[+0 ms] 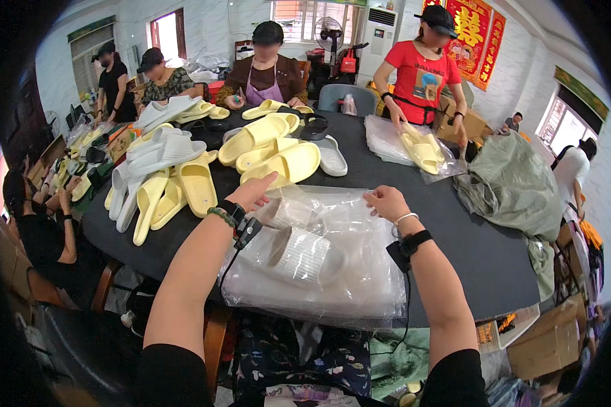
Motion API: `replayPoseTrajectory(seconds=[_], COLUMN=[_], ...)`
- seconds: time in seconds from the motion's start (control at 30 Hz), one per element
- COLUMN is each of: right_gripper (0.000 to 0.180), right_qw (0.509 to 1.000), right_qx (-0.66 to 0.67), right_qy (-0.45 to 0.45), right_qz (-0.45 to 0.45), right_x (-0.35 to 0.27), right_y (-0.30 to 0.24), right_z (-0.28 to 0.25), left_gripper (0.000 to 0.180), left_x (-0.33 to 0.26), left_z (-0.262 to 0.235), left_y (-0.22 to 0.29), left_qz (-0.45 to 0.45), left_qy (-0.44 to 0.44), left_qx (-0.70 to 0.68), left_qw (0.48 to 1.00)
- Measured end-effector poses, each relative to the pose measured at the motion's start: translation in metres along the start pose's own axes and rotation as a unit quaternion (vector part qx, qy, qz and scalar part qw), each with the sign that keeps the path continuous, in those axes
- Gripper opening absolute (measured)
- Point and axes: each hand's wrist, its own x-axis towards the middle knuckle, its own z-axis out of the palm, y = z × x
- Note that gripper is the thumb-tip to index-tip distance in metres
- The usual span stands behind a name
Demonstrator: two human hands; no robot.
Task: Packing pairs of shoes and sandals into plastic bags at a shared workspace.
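Head view: two bare hands flanked a clear bag [360,237] at the center of the frame.
Right hand [387,203]: nearly closed, thumb and fingertips together on the bag's upper right edge.
Left hand [252,195]: fingers extended at the bag's upper left; whether they gripped the film could not be told.
Pale slippers [309,258]: a pair, below and between the hands; the upper one sat nearer the left hand, while the lower one's long axis ran roughly left to right.
Bag contents: the pair, seen through the film.
Yellow slippers [285,165]: heaped just beyond the left hand, upper center.
Co-worker in red [424,78]: at upper right, hands at another clear bag [443,171] with yellow footwear inside.
White basket [523,327]: lower right, orange items within, too small to identify.
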Motion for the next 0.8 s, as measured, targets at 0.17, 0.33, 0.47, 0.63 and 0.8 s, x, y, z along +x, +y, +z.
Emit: replayPoseTrajectory(seconds=[0.17,0.33,0.47,0.63,0.8], right_gripper=[0.026,0.020,0.017,0.018,0.020], right_qw=[0.994,0.991,0.988,0.968,0.975], right_qx=[0.110,0.129,0.129,0.230,0.206], right_qy=[-0.015,0.008,0.015,0.050,0.047], right_qz=[0.008,0.042,0.083,0.088,0.073], right_x=[0.003,0.020,0.020,0.019,0.025], right_y=[0.006,0.043,0.050,0.048,0.060], right_z=[0.000,-0.016,-0.011,-0.010,-0.017], left_gripper=[0.025,0.023,0.015,0.019,0.041], left_x=[0.018,0.027,0.016,0.002,-0.033], left_z=[0.006,-0.016,-0.007,-0.017,0.019], left_y=[-0.012,-0.026,-0.024,-0.025,-0.014], left_qz=[0.051,0.111,0.134,0.094,0.434], left_qy=[0.044,0.072,0.093,0.078,0.422], left_qx=[-0.162,-0.226,-0.214,-0.245,0.186], left_qw=[0.985,0.965,0.963,0.962,0.774])
